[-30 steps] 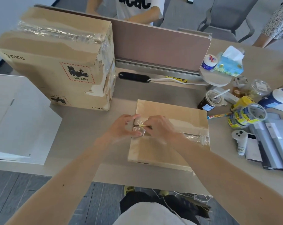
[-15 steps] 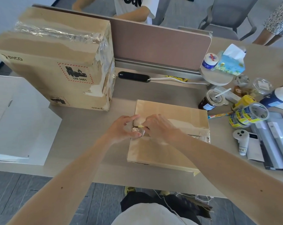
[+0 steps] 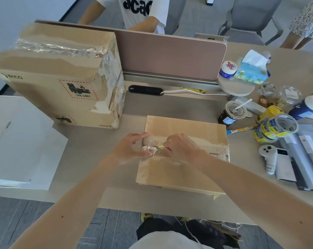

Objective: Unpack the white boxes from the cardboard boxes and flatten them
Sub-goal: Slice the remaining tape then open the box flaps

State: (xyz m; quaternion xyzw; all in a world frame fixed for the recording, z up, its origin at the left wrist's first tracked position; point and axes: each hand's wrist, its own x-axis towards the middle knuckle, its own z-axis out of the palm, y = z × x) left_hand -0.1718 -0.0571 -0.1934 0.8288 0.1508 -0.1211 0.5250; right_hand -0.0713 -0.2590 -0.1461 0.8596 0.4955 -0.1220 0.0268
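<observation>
Two bare hands work at one flat cardboard box [image 3: 184,169] lying at the middle of the counter [image 3: 98,155], a strip of clear tape [image 3: 218,153] running across its top. The left hand [image 3: 130,148] rests on the box's left edge, forefinger and thumb spread apart and pressing either side of a crumpled wad of tape [image 3: 148,147]. The right hand [image 3: 180,146] sits just beside it, its fingers clamped on a small pale-yellow tool [image 3: 160,147] whose tip touches the wad.

Two more cardboard boxes stand stacked at the counter's left rear: the upper box [image 3: 49,69], sealed with wrinkled tape and bearing a UN 3481 label, on the lower box [image 3: 91,120]. That makes three cardboard boxes in all, none of them open. White flattened cartons [image 3: 21,141] lie at the far left; how many layers cannot be told.

To the right are one dark jar [image 3: 228,117] with a white spoon, one tissue pack [image 3: 250,72], at least two rolls of printed tape [image 3: 277,127] and one white controller [image 3: 268,155]. One black power unit [image 3: 145,89] lies below the pink divider [image 3: 170,54]. Two other people are partly in view beyond it: one in a white T-shirt [image 3: 141,13], one in a patterned dress [image 3: 308,17].
</observation>
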